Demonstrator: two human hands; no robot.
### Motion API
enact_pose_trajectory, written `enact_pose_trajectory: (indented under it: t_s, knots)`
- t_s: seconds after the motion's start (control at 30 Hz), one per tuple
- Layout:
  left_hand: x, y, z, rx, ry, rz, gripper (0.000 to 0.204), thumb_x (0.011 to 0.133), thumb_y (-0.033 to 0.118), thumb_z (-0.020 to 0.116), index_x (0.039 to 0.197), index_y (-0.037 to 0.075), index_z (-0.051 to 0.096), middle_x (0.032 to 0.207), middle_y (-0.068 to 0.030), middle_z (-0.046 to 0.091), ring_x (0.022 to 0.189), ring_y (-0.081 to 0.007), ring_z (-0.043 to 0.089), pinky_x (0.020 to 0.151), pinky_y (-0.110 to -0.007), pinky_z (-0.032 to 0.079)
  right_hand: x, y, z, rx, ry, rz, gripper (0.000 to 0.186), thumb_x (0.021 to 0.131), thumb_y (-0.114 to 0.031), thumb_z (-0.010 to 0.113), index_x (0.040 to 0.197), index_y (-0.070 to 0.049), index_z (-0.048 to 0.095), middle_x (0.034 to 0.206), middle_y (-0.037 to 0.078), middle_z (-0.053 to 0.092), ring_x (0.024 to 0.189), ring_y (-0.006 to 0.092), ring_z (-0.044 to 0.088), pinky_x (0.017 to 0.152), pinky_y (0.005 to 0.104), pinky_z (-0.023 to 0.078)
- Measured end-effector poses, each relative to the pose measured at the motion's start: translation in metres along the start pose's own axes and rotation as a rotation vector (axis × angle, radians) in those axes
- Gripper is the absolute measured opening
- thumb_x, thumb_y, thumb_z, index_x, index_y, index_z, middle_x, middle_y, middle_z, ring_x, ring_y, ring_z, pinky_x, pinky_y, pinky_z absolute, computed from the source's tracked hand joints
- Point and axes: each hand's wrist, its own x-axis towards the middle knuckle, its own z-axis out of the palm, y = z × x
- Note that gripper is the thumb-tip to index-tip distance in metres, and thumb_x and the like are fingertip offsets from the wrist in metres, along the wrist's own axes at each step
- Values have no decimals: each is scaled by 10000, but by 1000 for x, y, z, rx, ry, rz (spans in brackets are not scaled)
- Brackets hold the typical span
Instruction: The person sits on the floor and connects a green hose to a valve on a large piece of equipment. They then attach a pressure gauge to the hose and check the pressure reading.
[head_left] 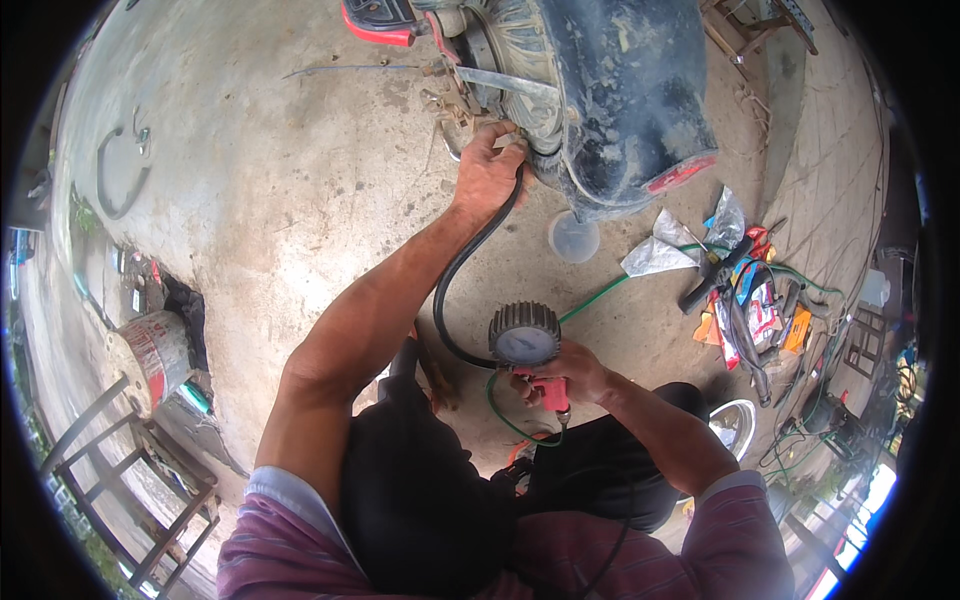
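Note:
My right hand [578, 374] grips a tyre inflator [553, 393] with a pinkish-red body and a round dial gauge in a black ribbed surround. From it a black hose [446, 290] curves up to my left hand [490, 168]. The left fingers are closed around the hose end, low beside a wheel [528, 95] with a ribbed hub. Whether the hose end sits on a valve is hidden by the fingers. A large dusty dark-blue cover [635, 90] hangs over the wheel's right side. A thin green hose [597, 297] runs to the inflator.
A clear plastic lid or cup [574, 238] lies on the concrete floor below the cover. Right of it is a pile of tools and crumpled packets [755, 310]. A white bucket [152, 360] and metal frame [150, 480] stand at left. Wooden legs [745, 35] show top right.

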Motion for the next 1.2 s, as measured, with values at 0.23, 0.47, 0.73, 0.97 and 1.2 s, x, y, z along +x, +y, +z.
enact_pose_trajectory:
  t_s: [0.23,0.47,0.73,0.97,1.2]
  knots:
    - [-2,2,2,-3,-2,-12,410,1018,150,520,1390,-22,487,724,-98,655,453,-160,566,407,-298,480,1,3,-3,-8,2,9,304,923,-191,557,1124,29,617,869,102,650,773,172,611,688,317,491]
    - [0,1,1,-48,2,-15,474,997,161,580,1415,-27,459,675,-97,635,440,-179,557,386,-322,436,2,0,0,-38,28,27,322,920,-193,560,1142,31,621,859,103,651,768,169,611,688,313,493]
    - [2,-1,0,-5,-9,-2,442,1018,161,540,1408,-31,460,703,-103,643,448,-174,562,401,-313,454,2,5,-5,8,7,11,334,897,-196,568,1140,28,616,877,110,653,777,190,615,689,316,487]
    - [1,-1,1,-19,-2,-9,466,998,169,578,1407,-26,468,674,-90,633,442,-173,558,393,-318,436,4,5,-6,2,11,13,347,887,-200,575,1148,27,608,896,110,651,783,192,615,692,315,485]
    - [2,-1,1,-37,-1,-8,464,998,164,576,1406,-27,467,674,-92,630,440,-176,556,392,-315,437,2,2,-2,-25,14,8,337,894,-203,565,1139,25,607,890,107,649,775,185,612,687,310,484]
